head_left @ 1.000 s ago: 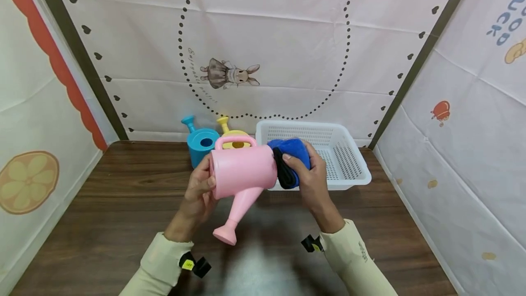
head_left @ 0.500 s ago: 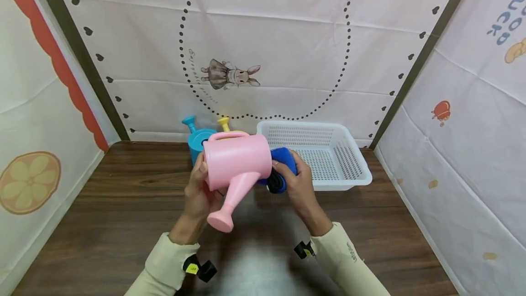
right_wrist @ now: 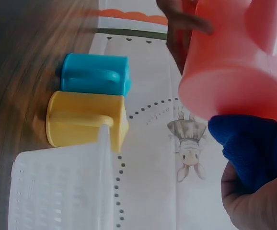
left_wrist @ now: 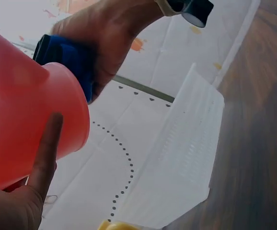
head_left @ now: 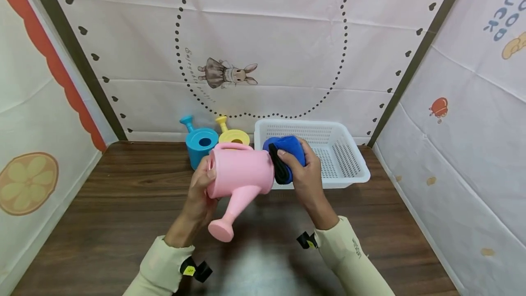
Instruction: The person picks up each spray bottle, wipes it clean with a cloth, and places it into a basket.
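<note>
In the head view we see the left hand [head_left: 200, 193] with its fingers clamped on one end of the pink watering can [head_left: 242, 170], thumb on the near side. The can lies on its side in the air above the tabletop [head_left: 102, 223], its spout angled down toward us. The fingers of the right hand [head_left: 306, 175] grip a blue cloth [head_left: 297, 146] with a black band [head_left: 279, 168], held at the can's other end. Behind, we find a blue watering can [head_left: 198, 155] and a yellow watering can [head_left: 225, 137] upright side by side, with a white basket [head_left: 363, 175] to their right.

From the left wrist we see one left finger stretched along the pink can's side, and the dark blue cloth bunched in the right hand beyond it. The basket stands well apart from the can.

From the right wrist we see the can's flat base, with the cloth touching its edge. The yellow can stands between the blue one and the basket.
</note>
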Available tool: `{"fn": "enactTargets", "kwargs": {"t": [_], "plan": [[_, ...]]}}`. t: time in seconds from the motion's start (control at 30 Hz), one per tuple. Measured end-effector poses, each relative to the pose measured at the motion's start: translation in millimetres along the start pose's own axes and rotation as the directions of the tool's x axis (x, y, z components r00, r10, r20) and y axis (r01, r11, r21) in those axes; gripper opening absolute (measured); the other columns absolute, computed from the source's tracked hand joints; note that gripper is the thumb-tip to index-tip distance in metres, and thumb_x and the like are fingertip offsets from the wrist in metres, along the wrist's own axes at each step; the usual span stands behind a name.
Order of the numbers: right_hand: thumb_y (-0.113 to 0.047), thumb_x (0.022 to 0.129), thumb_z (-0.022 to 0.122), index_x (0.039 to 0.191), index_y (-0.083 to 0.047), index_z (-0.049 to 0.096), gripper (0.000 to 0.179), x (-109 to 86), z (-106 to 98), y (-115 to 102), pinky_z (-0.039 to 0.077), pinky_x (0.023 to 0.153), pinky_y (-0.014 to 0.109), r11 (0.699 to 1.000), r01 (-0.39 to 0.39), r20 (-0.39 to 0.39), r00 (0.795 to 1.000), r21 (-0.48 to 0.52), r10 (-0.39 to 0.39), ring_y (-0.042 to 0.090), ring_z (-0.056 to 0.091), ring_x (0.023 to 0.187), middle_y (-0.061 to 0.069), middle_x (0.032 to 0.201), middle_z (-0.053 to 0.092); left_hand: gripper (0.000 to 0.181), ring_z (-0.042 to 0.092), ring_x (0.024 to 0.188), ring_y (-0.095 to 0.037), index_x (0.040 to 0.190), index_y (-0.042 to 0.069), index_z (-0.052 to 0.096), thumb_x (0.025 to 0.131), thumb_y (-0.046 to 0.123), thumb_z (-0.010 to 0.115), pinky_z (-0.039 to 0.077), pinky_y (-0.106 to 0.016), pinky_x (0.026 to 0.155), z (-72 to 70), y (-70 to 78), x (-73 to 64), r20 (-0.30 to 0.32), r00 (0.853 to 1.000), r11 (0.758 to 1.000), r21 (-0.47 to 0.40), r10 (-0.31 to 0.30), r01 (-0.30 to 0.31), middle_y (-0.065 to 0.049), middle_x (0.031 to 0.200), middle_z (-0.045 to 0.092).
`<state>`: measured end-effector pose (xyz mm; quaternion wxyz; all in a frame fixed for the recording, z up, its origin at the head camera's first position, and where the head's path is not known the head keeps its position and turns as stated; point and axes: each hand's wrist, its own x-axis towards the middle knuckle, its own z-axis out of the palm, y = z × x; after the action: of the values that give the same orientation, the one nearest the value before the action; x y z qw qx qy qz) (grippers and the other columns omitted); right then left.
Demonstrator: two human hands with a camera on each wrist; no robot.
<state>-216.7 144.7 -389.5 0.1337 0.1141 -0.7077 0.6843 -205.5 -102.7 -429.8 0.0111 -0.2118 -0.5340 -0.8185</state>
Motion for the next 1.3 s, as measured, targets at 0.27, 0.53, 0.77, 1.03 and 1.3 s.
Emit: {"fn": "enactTargets", "kwargs": {"t": [0.27, 0.53, 0.77, 1.03, 1.3], "plan": [[-0.024, 0.106, 0.071, 0.148, -0.005, 0.066, 0.046, -1.6, 0, 9, 0.065, 0.097, 0.036, 0.999, -0.040, -0.004, 0.999, 0.002, 0.040, 0.028, 0.067, 0.124, 0.019, 0.144, 0.070, 0.074, 0.065, 0.119, -0.017, 0.149, 0.016, 0.040, 0.088, 0.004, 0.079, 0.068, -0.029, 0.095, -4.4, -0.7, -10.3, -0.018, 1.000, 1.000, -0.003, 0.013, -0.013, -0.001, 0.139, 0.065], [-0.020, 0.105, 0.074, 0.149, -0.009, 0.067, 0.046, -24.0, 6, 16, 0.067, 0.099, 0.047, 0.999, -0.023, 0.072, 0.997, -0.034, 0.025, 0.033, 0.069, 0.127, 0.018, 0.146, 0.070, 0.067, 0.070, 0.114, -0.021, 0.146, 0.015, 0.053, 0.083, -0.007, 0.063, 0.068, -0.030, 0.093, -6.6, -2.7, -5.9, -0.307, 0.948, 0.996, 0.032, 0.089, -0.083, -0.004, 0.135, 0.072], [-0.014, 0.101, 0.079, 0.149, -0.015, 0.067, 0.049, -26.7, 11, -4, 0.064, 0.103, 0.057, 0.973, 0.187, 0.064, 0.982, -0.134, -0.180, 0.034, 0.068, 0.129, 0.012, 0.148, 0.070, 0.086, 0.067, 0.127, -0.022, 0.154, 0.003, 0.061, 0.073, -0.011, 0.085, 0.061, -0.027, 0.104, -12.3, -3.7, -3.7, -0.205, 0.941, 0.925, 0.327, 0.268, -0.192, -0.003, 0.141, 0.073], [-0.019, 0.093, 0.090, 0.143, -0.014, 0.070, 0.054, -19.8, 26, -38, 0.063, 0.105, 0.047, 0.589, 0.711, 0.477, 0.699, -0.384, -0.533, 0.027, 0.069, 0.126, 0.010, 0.137, 0.073, 0.094, 0.058, 0.123, -0.015, 0.157, 0.016, 0.066, 0.072, 0.027, 0.105, 0.056, -0.021, 0.098, -7.5, -10.0, -5.1, -0.008, 0.943, 0.703, 0.669, 0.332, -0.242, -0.013, 0.134, 0.065], [-0.026, 0.094, 0.087, 0.144, -0.010, 0.070, 0.055, -10.1, 40, -45, 0.064, 0.104, 0.044, 0.404, 0.766, 0.530, 0.639, -0.500, -0.558, 0.028, 0.071, 0.118, 0.012, 0.133, 0.076, 0.098, 0.057, 0.126, -0.010, 0.153, 0.007, 0.068, 0.078, 0.060, 0.100, 0.055, -0.016, 0.104, -2.2, -12.5, -3.3, 0.131, 0.889, 0.588, 0.706, 0.439, -0.394, -0.024, 0.131, 0.063]]}}
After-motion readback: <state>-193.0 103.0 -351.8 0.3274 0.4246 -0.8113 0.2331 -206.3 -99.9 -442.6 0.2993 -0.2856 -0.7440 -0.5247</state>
